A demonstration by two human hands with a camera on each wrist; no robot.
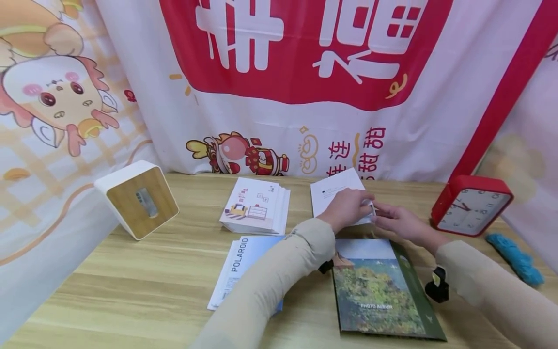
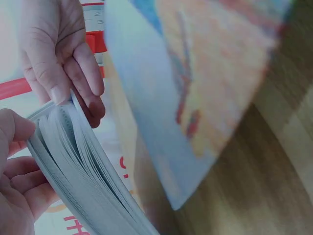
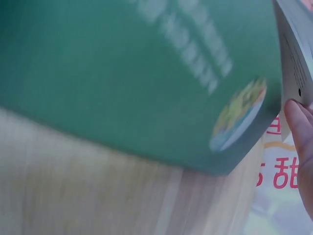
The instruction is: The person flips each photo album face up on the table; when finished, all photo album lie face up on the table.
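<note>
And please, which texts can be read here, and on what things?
"POLAROID": blue-white stack
"PHOTO ALBUM": album
"幸福", tops cut off: curtain
"连连", partly hidden: curtain
"甜甜": curtain
"10", "2", "3": red clock
Too small or blurred: remaining clock numerals, stack's small print, white book, cards, album's green side.

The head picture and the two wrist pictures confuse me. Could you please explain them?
There is no machine, only a person's bare hands. One camera, on the head, looks forward and down; another on each wrist watches that hand's work. The left hand and right hand hold a thick book, whose page edges show in the left wrist picture. The blurred right wrist picture shows mostly a green cover. On the table are a photo album, a white stack, a blue-and-white pile, a box, a red clock and a blue bundle.
</note>
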